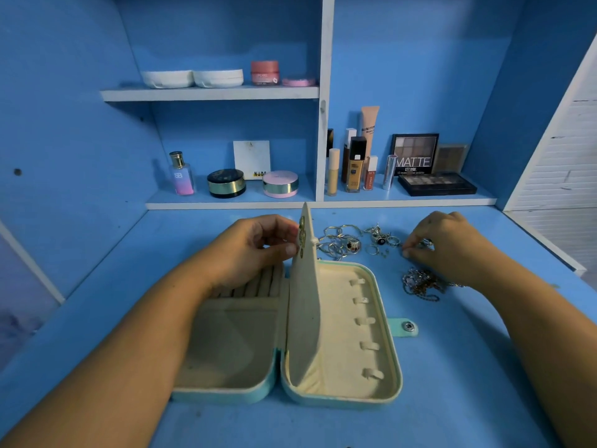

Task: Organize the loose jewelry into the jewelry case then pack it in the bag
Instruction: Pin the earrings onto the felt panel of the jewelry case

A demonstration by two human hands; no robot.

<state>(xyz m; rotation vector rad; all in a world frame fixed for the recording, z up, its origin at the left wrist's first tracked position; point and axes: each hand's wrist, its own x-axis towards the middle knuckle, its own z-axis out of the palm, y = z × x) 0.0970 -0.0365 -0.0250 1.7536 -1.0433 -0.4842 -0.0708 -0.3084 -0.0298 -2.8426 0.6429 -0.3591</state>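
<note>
A turquoise jewelry case lies open on the blue desk, cream-lined, with its middle flap standing upright. My left hand pinches the flap's top edge, where gold earrings are pinned. Loose silver rings and chains lie behind the case. My right hand is closed over a small silver piece on the desk. A tangle of chains lies just under that wrist. No bag is in view.
The case's snap tab sticks out to the right. Shelves at the back hold cosmetics: a perfume bottle, powder jars, foundation bottles, eyeshadow palettes. A white slatted panel stands at the right.
</note>
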